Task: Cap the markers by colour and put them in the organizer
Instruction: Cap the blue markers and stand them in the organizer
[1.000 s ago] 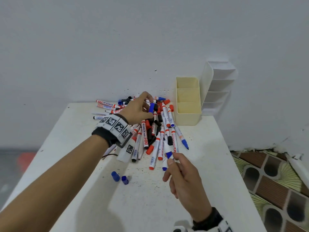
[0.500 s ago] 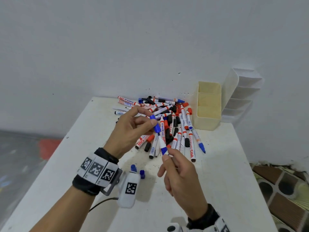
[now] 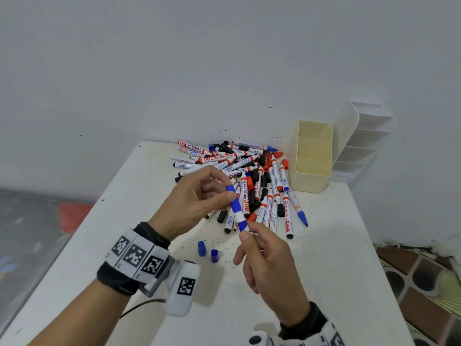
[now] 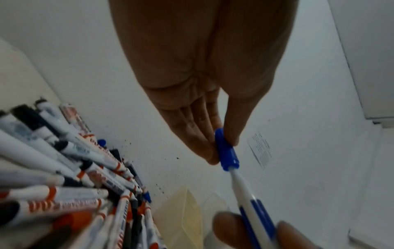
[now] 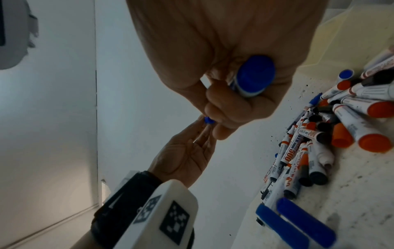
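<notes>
Blue cap sits on the tip end of the blue marker, held in the air just in front of the marker pile. Your left hand pinches that cap between thumb and fingertips; whether it is fully seated, you cannot tell. Your right hand grips the marker's barrel lower down, fingers curled round it, blue end plug facing the right wrist camera. Pile of red, black and blue markers and loose caps lies against the wall, spread over the far part of the white table. Two loose blue caps stand on the table on the near side of the pile, under your hands. Cream organizer stands just right of the pile, its compartments holding nothing, with a white stepped organizer beyond it.
</notes>
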### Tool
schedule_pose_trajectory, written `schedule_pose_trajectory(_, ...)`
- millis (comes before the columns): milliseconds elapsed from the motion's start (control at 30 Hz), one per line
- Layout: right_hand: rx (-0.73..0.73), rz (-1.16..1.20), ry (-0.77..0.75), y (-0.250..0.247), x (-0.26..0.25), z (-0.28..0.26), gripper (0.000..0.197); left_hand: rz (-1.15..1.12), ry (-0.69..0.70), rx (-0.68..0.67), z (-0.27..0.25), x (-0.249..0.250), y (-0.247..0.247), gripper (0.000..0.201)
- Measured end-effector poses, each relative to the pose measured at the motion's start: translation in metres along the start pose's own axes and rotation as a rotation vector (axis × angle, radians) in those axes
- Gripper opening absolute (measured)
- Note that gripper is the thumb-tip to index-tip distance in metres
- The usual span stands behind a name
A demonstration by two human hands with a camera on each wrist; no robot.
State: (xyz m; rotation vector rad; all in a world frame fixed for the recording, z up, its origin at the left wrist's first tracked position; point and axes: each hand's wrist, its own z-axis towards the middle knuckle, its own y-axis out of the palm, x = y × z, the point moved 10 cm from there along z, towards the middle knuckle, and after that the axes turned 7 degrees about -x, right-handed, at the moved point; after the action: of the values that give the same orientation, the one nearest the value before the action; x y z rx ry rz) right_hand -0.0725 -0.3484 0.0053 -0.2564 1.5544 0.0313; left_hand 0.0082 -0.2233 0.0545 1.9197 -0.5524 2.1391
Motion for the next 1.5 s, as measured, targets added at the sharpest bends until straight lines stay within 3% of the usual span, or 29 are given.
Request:
schedule_pose_trajectory(133,-0.013,-0.098,0.016,0.006,0.008,-0.005,0.015,0.212,0.036,0.072,-0.009,0.004,-0.032,0.030)
schedule_pose_trajectory(267,-0.001,-0.089,0.082,0.005,0.018,-0.011,0.014,0.605,-0.108,-0.124,-0.020,-0.028,-0.043,0.014)
schedule_pose_trajectory(400,0.020,-0.088,0.120,-0.001,0.023,-0.013,0.017,0.806,-0.237,-0.321,-0.031,-0.066,-0.040,0.014)
schedule_pose_trajectory(500,0.030,-0.079,0.135,-0.005,0.024,-0.013,0.017,0.917,-0.279,-0.406,-0.037,-0.086,-0.033,0.013)
schedule_pose_trajectory(800,0.027,-0.101,0.138,-0.005,0.024,-0.011,0.019,0.995,-0.270,-0.438,-0.040,-0.100,-0.024,0.016)
schedule_pose_trajectory(967,0.048,-0.083,0.135,-0.010,0.025,-0.012,0.016,1.124,-0.402,-0.556,-0.039,-0.104,-0.034,0.038)
schedule_pose_trajectory(1067,0.065,-0.096,0.138,-0.018,0.027,-0.011,0.017,1.276,-0.393,-0.481,-0.012,-0.090,-0.053,0.030)
schedule_pose_trajectory(1133,0.076,-0.091,0.134,-0.023,0.026,-0.009,0.015,1.299,-0.304,-0.410,0.016,-0.076,-0.055,0.021)
schedule_pose_trajectory(1300,0.099,-0.070,0.101,-0.033,0.019,-0.005,0.014,1.126,-0.080,-0.366,0.097,-0.054,-0.013,0.023)
schedule_pose_trajectory(1400,0.118,-0.047,0.091,-0.040,0.019,-0.004,0.013,1.088,-0.080,-0.384,0.140,-0.063,0.016,0.030)
schedule_pose_trajectory(1500,0.136,-0.019,0.093,-0.047,0.022,-0.004,0.014,1.198,-0.173,-0.382,0.171,-0.083,0.030,0.029)
